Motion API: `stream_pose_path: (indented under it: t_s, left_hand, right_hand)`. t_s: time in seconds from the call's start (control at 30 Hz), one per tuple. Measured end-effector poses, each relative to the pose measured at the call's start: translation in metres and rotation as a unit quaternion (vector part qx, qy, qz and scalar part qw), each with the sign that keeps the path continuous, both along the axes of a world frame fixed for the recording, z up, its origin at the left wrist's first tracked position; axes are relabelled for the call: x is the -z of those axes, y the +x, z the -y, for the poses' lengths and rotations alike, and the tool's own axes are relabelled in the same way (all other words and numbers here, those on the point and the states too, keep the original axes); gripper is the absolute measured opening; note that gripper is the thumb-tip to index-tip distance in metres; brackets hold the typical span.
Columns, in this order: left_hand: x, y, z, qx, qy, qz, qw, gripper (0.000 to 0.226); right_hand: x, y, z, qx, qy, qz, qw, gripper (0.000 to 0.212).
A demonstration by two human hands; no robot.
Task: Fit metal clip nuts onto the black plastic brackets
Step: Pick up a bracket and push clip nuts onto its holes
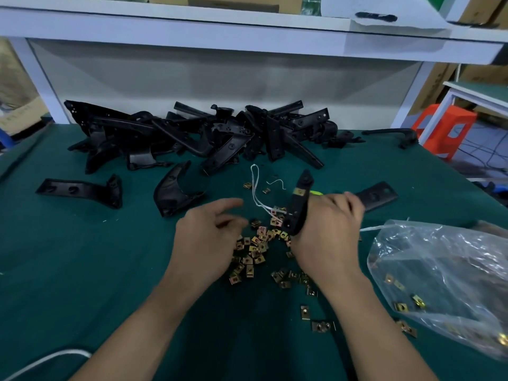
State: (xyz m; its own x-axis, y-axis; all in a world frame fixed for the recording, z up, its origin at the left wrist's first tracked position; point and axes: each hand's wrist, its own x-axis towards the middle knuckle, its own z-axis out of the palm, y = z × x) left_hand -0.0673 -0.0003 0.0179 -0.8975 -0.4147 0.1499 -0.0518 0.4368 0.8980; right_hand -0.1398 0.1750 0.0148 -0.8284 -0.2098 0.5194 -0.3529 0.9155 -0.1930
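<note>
Green matting (82, 270) covers the bench in front of you. Your right hand (330, 232) grips a black bracket (298, 207), holding it upright above the mat, and one brass-coloured clip nut (299, 191) sits clipped on its upper part. Your left hand (209, 237) is blurred. Its fingers are loosely spread over the loose clip nuts (255, 248), and it holds nothing that shows. A heap of brackets (209, 133) lies along the far edge. A clear bag (439, 270) holding more nuts sits to your right.
</note>
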Motion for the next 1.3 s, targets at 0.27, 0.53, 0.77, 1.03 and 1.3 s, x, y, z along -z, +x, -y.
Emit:
stream_pose_path:
  t_s: [0.27, 0.53, 0.77, 1.03, 1.3]
  left_hand:
    - [0.014, -0.005, 0.011, 0.074, -0.28, 0.127, 0.948, 0.02]
    - [0.022, -0.007, 0.014, 0.032, -0.236, 0.089, 0.967, 0.017]
    - [0.025, -0.01, 0.014, 0.02, -0.226, 0.073, 0.971, 0.016]
    - [0.023, -0.004, 0.005, 0.014, -0.36, -0.017, 0.933, 0.02]
    - [0.043, -0.01, -0.055, 0.206, -0.353, -0.034, 0.912, 0.032]
  right_hand:
    - [0.009, -0.014, -0.012, 0.064, -0.009, 0.055, 0.996, 0.023]
    - [0.014, -0.013, -0.006, 0.035, -0.017, 0.074, 0.996, 0.022]
    - [0.011, -0.018, -0.013, 0.04, -0.043, 0.079, 0.995, 0.023]
    - [0.003, -0.022, -0.02, -0.014, 0.041, 0.178, 0.983, 0.029]
    - [0.0, -0.021, -0.017, 0.007, -0.054, 0.137, 0.989, 0.025]
